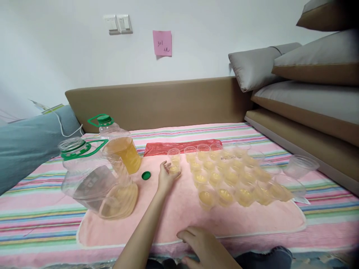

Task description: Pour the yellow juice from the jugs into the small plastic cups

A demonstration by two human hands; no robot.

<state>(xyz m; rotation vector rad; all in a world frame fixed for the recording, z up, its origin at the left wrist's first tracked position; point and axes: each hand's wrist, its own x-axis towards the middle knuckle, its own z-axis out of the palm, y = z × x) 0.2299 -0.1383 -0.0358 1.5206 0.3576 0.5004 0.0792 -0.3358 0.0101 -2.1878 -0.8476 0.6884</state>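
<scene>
My left hand has its fingers wrapped round a clear plastic cup holding some yellow liquid. Another such cup stands just behind it. My right hand is low at the front edge of the pink mat, fingers apart, with nothing in it. Rows of clear cups with yellow liquid stand on the mat to the right. On the left is an uncapped large jug with a little liquid, beside a green cap. A capped jug with more yellow liquid stands behind.
A red plastic bag lies behind the cups. Stacked grey and brown cushions rise at the right. A brown backrest runs along the wall, and a blue cushion is at the left. Striped cloth surrounds the mat.
</scene>
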